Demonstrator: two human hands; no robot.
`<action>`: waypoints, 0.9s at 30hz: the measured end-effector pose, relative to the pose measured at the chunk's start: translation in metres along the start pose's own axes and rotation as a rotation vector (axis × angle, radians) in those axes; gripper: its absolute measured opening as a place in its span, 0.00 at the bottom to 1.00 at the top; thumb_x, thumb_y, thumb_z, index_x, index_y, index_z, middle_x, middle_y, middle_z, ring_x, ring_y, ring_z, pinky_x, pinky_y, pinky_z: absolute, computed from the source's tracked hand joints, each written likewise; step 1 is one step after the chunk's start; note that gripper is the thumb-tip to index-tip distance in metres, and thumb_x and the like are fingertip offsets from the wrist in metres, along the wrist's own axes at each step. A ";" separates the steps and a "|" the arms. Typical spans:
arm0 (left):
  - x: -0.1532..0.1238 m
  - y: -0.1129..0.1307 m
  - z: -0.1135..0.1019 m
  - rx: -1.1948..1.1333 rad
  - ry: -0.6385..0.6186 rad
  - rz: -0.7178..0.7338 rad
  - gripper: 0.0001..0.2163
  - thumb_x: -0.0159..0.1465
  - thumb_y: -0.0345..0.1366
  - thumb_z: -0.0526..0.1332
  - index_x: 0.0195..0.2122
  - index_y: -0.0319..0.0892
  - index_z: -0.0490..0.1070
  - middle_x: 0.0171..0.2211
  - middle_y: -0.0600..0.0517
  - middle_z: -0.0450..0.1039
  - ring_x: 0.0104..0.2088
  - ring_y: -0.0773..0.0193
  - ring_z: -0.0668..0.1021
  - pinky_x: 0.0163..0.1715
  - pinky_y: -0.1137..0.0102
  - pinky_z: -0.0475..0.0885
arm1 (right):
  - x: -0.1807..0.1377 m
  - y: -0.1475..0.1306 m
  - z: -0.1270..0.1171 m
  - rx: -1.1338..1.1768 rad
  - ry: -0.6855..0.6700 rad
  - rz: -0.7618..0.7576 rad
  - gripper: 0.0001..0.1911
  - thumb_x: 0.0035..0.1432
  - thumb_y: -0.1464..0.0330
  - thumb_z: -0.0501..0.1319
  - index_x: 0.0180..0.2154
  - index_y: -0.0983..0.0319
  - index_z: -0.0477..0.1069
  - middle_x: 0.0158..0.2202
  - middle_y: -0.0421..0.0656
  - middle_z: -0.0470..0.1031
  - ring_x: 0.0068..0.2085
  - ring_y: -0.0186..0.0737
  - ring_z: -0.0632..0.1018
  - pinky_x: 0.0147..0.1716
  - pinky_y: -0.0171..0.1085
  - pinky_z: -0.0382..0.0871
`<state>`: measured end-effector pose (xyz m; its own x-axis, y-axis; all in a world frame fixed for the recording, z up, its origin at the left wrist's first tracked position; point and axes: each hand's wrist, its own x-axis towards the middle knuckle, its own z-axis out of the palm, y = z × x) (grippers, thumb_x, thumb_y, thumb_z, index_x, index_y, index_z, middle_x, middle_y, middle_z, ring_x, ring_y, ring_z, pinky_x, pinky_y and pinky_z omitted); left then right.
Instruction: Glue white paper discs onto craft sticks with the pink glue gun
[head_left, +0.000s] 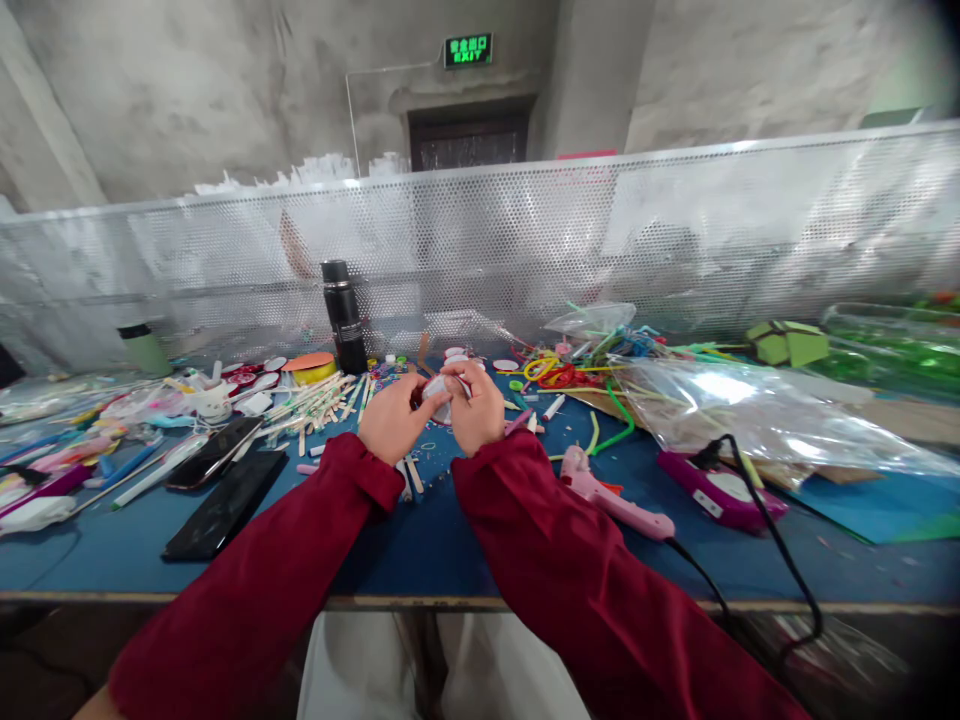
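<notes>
Over the middle of the blue table, my left hand and my right hand meet with bent fingers. Between their fingertips they grip a small whitish rounded piece, partly covered by the fingers, so its exact kind does not show. Just below the hands lie a few short wooden sticks. Right of my right forearm rests a pink hot glue gun, which neither hand touches.
Two black phones lie left. Behind stand a black bottle and a perforated metal screen. Craft sticks, pipe cleaners and clear plastic crowd the table. A purple box with a black cable sits right.
</notes>
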<state>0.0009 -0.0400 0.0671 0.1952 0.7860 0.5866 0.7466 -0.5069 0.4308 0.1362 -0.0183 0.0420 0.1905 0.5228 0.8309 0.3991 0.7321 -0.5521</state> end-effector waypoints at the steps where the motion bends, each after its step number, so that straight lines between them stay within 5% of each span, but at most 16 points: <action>1: 0.000 0.000 0.000 -0.019 0.006 0.014 0.20 0.62 0.55 0.55 0.41 0.42 0.72 0.33 0.49 0.76 0.33 0.61 0.76 0.33 0.69 0.66 | 0.000 0.000 0.000 0.017 0.006 -0.006 0.09 0.57 0.71 0.55 0.37 0.58 0.73 0.38 0.41 0.76 0.42 0.40 0.75 0.44 0.39 0.66; 7: -0.007 0.010 -0.002 -0.115 0.081 0.041 0.22 0.61 0.50 0.60 0.51 0.43 0.64 0.33 0.52 0.77 0.30 0.62 0.78 0.33 0.68 0.68 | 0.004 0.000 -0.001 0.042 0.204 0.106 0.08 0.56 0.70 0.54 0.36 0.59 0.71 0.35 0.41 0.74 0.37 0.40 0.73 0.42 0.39 0.66; 14: -0.025 0.031 0.007 -0.021 0.068 0.190 0.12 0.62 0.41 0.60 0.46 0.46 0.65 0.36 0.52 0.78 0.35 0.61 0.78 0.38 0.66 0.69 | 0.015 0.008 -0.009 0.033 0.424 0.243 0.05 0.53 0.68 0.56 0.35 0.59 0.67 0.26 0.36 0.63 0.26 0.34 0.63 0.29 0.35 0.60; 27: -0.033 0.030 0.015 -0.075 -0.044 0.346 0.09 0.67 0.37 0.50 0.46 0.46 0.67 0.41 0.48 0.78 0.42 0.59 0.79 0.42 0.65 0.69 | 0.022 0.019 -0.006 0.392 0.458 0.281 0.08 0.49 0.66 0.57 0.33 0.58 0.60 0.25 0.35 0.58 0.26 0.33 0.62 0.27 0.32 0.58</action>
<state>0.0265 -0.0759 0.0504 0.4568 0.5765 0.6775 0.5831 -0.7692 0.2613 0.1533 0.0048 0.0504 0.6363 0.5418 0.5492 -0.0608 0.7449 -0.6644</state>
